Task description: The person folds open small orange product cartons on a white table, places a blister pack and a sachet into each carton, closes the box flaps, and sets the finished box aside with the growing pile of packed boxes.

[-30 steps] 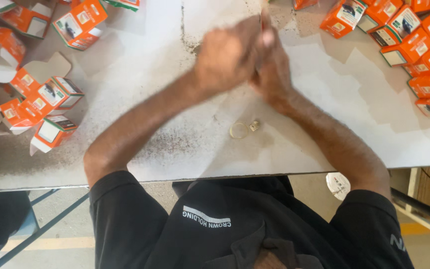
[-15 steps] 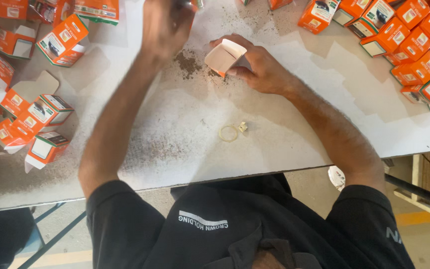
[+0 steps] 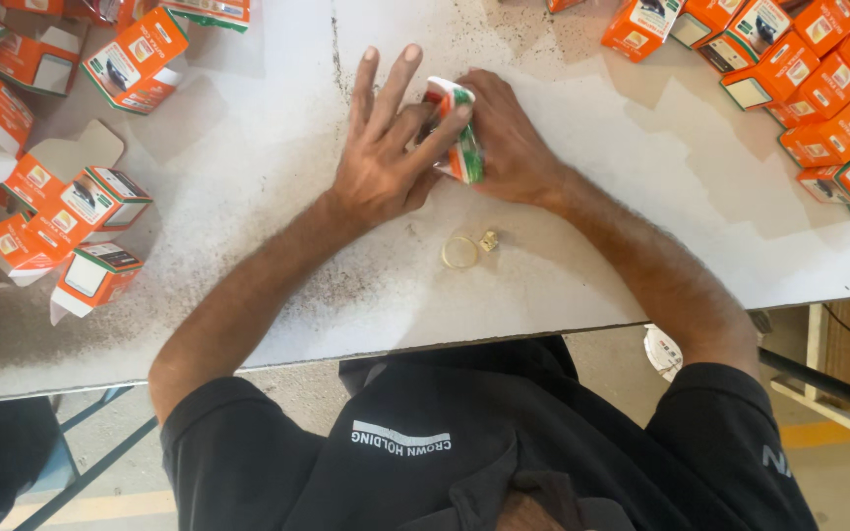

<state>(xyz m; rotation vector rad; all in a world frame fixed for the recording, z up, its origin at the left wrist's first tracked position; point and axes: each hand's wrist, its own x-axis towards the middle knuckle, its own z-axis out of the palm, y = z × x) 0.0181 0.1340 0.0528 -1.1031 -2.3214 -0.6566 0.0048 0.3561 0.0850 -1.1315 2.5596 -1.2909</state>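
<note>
Head camera, looking straight down, close above table (image 3: 248, 295)

A small orange, white and green carton (image 3: 456, 133) stands tilted on the white table, upper centre of the frame, pinched between two hands.

a white table (image 3: 248, 295) fills most of the frame. orange boxes (image 3: 819, 88) crowd the upper right; open boxes (image 3: 61, 206) lie scattered at the left. a small ring (image 3: 459, 253) and a metal clip (image 3: 488, 240) sit near the centre.
</note>
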